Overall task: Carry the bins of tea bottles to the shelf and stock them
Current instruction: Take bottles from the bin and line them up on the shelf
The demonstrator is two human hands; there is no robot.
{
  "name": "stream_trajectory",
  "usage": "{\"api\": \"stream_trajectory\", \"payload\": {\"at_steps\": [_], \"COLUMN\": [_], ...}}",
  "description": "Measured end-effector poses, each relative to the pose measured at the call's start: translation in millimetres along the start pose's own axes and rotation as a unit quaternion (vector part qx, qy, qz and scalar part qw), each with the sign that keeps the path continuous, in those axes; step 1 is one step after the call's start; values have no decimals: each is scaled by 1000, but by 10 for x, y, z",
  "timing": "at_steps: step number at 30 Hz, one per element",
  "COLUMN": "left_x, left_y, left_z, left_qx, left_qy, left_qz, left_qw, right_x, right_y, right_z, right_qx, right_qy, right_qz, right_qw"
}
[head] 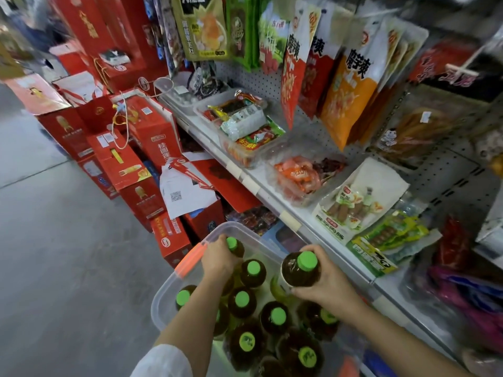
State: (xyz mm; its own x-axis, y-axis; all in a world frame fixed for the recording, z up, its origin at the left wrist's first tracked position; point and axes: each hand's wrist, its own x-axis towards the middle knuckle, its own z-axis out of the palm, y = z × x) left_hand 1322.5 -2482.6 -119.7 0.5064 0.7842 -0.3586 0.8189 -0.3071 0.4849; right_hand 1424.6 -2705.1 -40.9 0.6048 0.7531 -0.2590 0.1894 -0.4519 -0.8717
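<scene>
The right hand (324, 284) has its fingers closed around a full, likely heavy and slick tea bottle (300, 270) lifted above the clear bin (163, 300), while the left hand (217, 258) grips another bottle (234, 246) below its cap, the firmest hold.

Your right hand (330, 281) grips a tea bottle (300, 269) with a green cap, lifted above the clear bin (163, 300). Your left hand (217, 258) closes around another bottle (235, 247) at the bin's far end, beside its orange handle (190, 259). More green-capped bottles stand upright in the bin. To your right runs a white shelf (272, 197) of packaged snacks; red boxes (141, 148) are stacked on the floor ahead.
</scene>
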Motion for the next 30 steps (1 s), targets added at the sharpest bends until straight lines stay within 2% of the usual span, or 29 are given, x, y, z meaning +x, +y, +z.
{"api": "stream_trajectory", "payload": {"at_steps": [3, 8, 13, 15, 19, 22, 27, 30], "left_x": [-103, -440, -945, -1161, -1591, -1996, -2714, -3021], "left_y": [-29, 14, 305, 497, 971, 1435, 2381, 2926], "left_z": [-138, -620, -1271, -1531, -1927, -2142, -2372, -2418], "left_qx": [-15, -97, -145, -197, -368, -463, -584, -616], "left_qy": [21, 50, 97, 103, 80, 83, 46, 4], "left_qz": [22, 63, 126, 148, 177, 229, 307, 337], "left_qw": [999, 992, 977, 964, 909, 852, 750, 712], "right_x": [-109, -381, -701, -850, -1172, -1477, -2002, -2318], "right_y": [-97, -393, -709, -842, -1141, -1420, -1874, -2079], "right_z": [-166, -351, -556, -668, -969, -1335, -2013, -2414], "right_qx": [38, 66, 93, 118, 156, 172, 189, 188], "right_qy": [38, 53, 79, 93, 123, 152, 220, 250], "right_qz": [11, 9, -12, -27, -64, -88, -148, -182], "right_qw": [998, 996, 992, 988, 978, 969, 945, 932]}}
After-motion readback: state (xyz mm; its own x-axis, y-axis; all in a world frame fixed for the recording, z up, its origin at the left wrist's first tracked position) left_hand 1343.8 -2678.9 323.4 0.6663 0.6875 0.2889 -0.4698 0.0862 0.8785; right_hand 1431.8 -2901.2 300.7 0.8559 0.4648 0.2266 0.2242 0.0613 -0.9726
